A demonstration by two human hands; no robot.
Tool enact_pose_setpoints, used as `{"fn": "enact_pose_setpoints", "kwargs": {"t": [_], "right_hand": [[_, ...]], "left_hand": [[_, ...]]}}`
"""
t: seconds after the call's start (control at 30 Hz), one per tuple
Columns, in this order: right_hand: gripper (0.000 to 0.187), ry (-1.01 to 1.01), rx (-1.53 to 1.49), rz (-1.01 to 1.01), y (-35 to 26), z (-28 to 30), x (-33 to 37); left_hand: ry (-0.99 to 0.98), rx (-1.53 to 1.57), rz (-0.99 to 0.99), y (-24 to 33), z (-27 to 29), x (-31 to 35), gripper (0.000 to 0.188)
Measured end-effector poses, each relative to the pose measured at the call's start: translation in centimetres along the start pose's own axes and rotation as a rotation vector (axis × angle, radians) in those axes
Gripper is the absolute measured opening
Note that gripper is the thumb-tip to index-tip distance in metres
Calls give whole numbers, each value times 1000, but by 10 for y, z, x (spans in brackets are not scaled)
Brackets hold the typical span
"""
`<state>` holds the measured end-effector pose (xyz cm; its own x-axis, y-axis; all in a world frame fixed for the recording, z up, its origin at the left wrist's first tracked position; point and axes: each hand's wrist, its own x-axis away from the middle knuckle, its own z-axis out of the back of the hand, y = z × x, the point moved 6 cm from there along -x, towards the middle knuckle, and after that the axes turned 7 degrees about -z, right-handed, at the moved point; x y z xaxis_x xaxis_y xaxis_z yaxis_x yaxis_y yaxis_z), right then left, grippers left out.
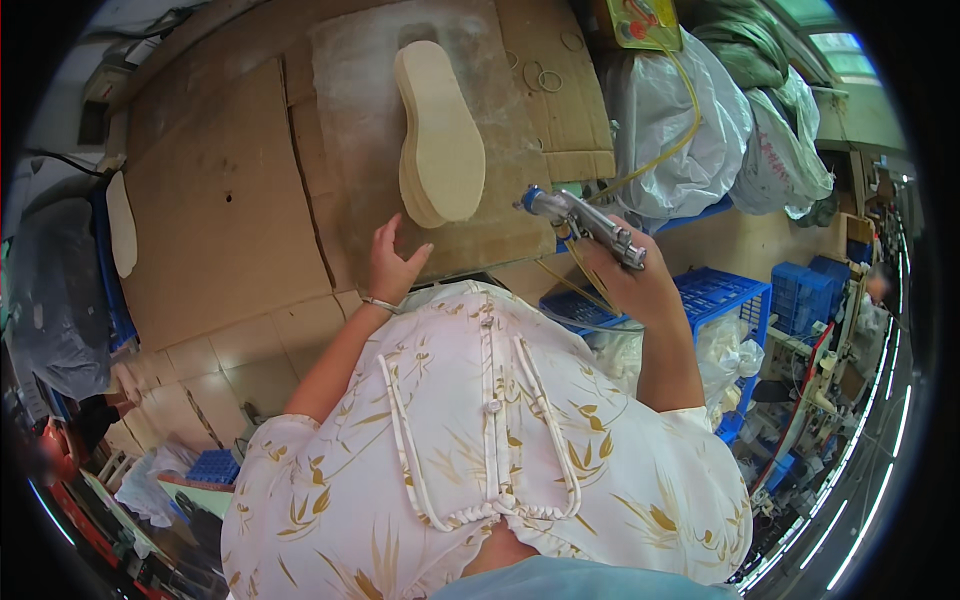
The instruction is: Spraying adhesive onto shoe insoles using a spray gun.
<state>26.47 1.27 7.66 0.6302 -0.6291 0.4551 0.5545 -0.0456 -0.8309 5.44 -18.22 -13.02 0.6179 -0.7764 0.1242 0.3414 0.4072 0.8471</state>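
Stack of pale sole pieces [445, 145] laid on the bench, spray gun [582, 222] gripped in the right hand [640, 280], nothing held in the left hand [402, 265]

The stack is seen just beyond the left fingers and slightly to their right; long axis run near to far, far end tipped a little left, wider end set on the near side. Left fingers are loosely curled with the thumb spread apart, nothing grasped, no contact with the stack made out. Right fingers are wrapped round the spray gun; its nozzle is pointed left, on the right of the stack's near end and apart from it; whether the trigger is pressed cannot be told. Stack is borne by a hazy sheet [350, 150] with cardboard [215, 150] at its left; left hand is the nearer one
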Motion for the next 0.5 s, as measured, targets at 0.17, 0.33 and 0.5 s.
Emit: {"fn": "enact_pose_setpoints", "kwargs": {"t": [0.17, 0.33, 0.5], "right_hand": [[10, 16, 0, 41, -12, -3, -10], [12, 54, -5, 52, -14, 4, -13], [15, -56, 170, 14, 6, 6, 5]], "left_hand": [[-3, 15, 30, 1, -3, 1, 70], [4, 22, 46, 1, -2, 3, 70], [27, 44, 65, -1, 1, 7, 70]]}}
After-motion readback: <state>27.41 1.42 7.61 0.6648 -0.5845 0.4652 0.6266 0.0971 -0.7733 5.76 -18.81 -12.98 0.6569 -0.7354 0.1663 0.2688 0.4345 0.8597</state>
